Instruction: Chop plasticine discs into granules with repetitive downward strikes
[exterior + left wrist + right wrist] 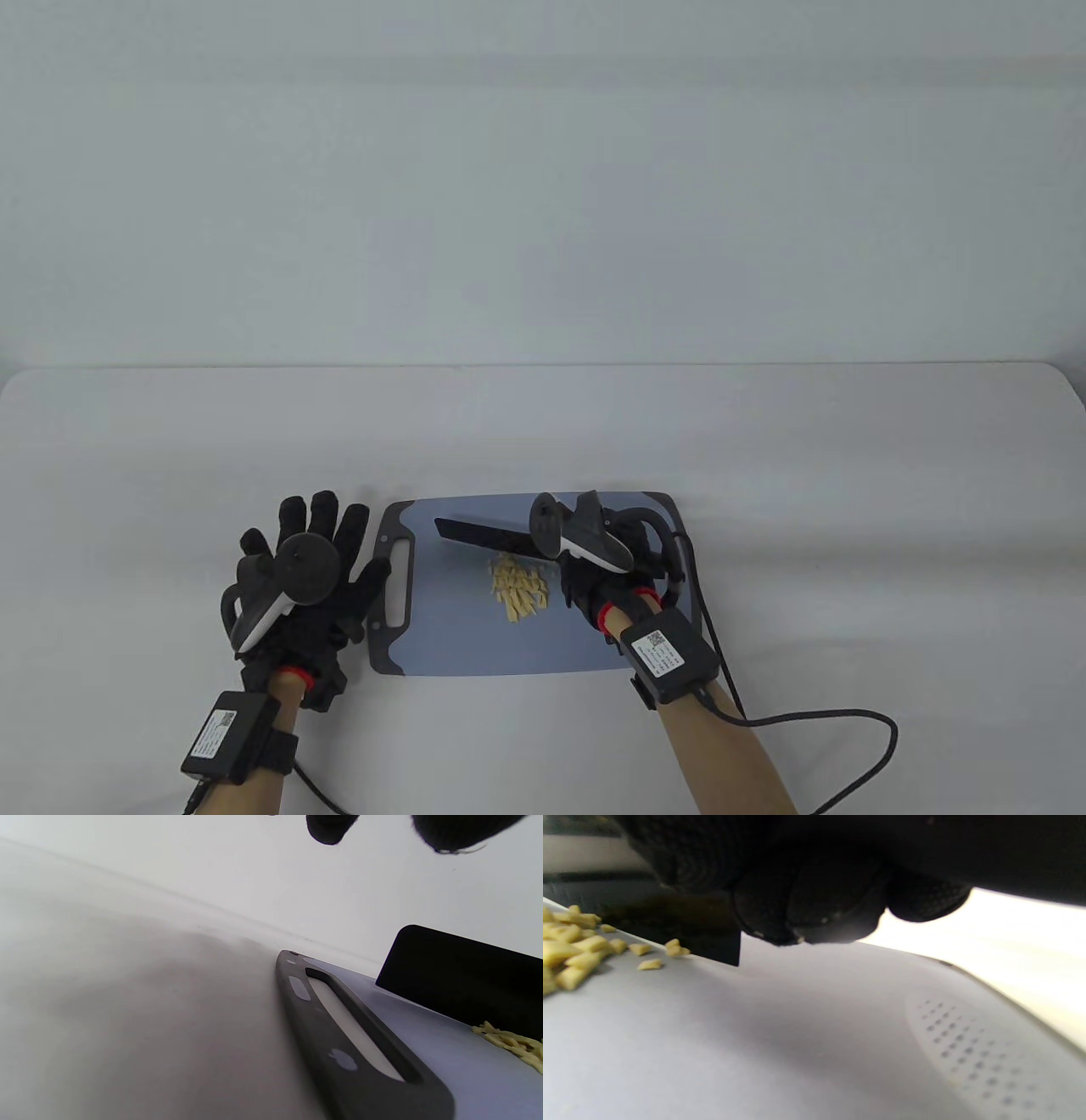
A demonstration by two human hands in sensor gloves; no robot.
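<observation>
A pile of pale yellow plasticine pieces lies in the middle of a blue-grey cutting board. My right hand grips the handle of a black knife; the blade points left and its edge sits at the far side of the pile. In the right wrist view the blade meets the board beside the pieces. My left hand lies flat, fingers spread, on the table at the board's left handle. The left wrist view shows that handle, the blade and some pieces.
The board lies on a white table near its front edge, with a white wall behind. A black cable runs from my right wrist unit across the table at the front right.
</observation>
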